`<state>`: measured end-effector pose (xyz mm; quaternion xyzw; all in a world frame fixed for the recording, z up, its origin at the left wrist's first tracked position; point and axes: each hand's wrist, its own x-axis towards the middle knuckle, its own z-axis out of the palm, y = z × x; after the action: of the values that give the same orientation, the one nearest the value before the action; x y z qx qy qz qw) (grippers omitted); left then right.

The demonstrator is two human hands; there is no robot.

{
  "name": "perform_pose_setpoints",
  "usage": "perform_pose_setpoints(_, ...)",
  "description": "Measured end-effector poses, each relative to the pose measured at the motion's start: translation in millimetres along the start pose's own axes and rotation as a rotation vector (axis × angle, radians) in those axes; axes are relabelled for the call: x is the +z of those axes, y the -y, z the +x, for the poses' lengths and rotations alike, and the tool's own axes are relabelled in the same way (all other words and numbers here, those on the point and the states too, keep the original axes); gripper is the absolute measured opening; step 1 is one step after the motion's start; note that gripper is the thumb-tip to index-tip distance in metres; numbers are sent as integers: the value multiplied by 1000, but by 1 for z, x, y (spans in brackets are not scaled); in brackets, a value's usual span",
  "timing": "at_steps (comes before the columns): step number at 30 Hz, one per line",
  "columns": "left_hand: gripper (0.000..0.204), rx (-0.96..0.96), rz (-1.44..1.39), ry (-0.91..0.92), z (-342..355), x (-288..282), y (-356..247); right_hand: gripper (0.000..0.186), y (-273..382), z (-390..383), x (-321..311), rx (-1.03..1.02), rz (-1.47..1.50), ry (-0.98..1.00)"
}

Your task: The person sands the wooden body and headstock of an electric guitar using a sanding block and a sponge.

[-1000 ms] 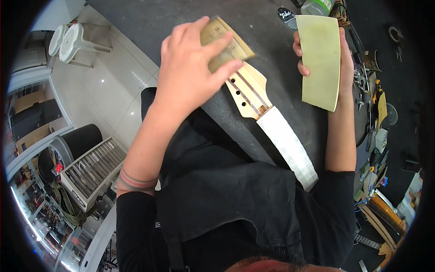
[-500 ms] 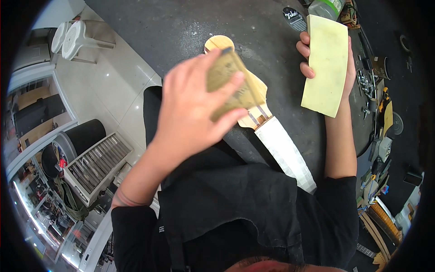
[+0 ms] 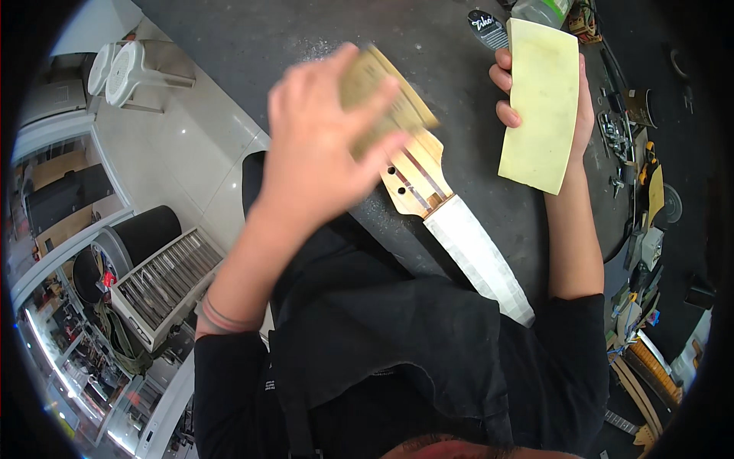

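- On the dark bench top (image 3: pixel 436 34), I locate the guitar neck (image 3: pixel 470 241): it lies diagonally, wooden headstock (image 3: pixel 428 157) farthest from the body, white-covered shaft running down toward the black apron (image 3: pixel 382 329).
- Left hand (image 3: pixel 313 141): I read it as partly open, fingers spread over a flat brown block (image 3: pixel 410 104), which it grips. Blur softens both outlines.
- The brown block overlaps the upper headstock; I cannot confirm contact underneath. Two dark holes and dark stripes are visible below it.
- Right hand (image 3: pixel 583 126): I read its fingers as curled round the left edge of a pale yellow slab (image 3: pixel 541 107), held to the right of the guitar neck and apart from it.
- Beyond the slab, I note a clear bottle (image 3: pixel 539 12) with a green label.
- At far left, I note white stools (image 3: pixel 126 73) on the tiled floor (image 3: pixel 218 122).
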<state>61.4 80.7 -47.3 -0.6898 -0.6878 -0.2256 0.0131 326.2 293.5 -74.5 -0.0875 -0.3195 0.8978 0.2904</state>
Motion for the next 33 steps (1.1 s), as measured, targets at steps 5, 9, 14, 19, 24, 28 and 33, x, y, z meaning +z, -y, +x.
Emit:
perform_pose_setpoints(5, 60, -21, -51, 36, -20, -15, 24, 77, 0, -3, -7, -17, 35, -24)
perform_pose_setpoints(9, 59, -9, -25, -22, 2, 4, -4, 75, 1, 1, -7, -13, 52, 16)
perform_pose_setpoints(14, 62, 19, -82, 69, -22, -18, 11, 76, 1, -3, -8, -21, 25, -3)
perform_pose_setpoints(19, 63, 0, -45, -19, -1, 5, -15, 75, 0, -1, -5, -15, 42, 7)
perform_pose_setpoints(24, 64, -11, -48, 29, -17, -14, 14, 74, 4, -2, -11, -5, 28, 47)
perform_pose_setpoints(28, 63, 3, 0, 4, -1, 2, -10, 72, 1, 1, -5, -22, -4, 47)
perform_pose_setpoints(33, 64, 20, -62, 45, -25, -17, 14, 72, 1, -1, -5, -31, 34, 49)
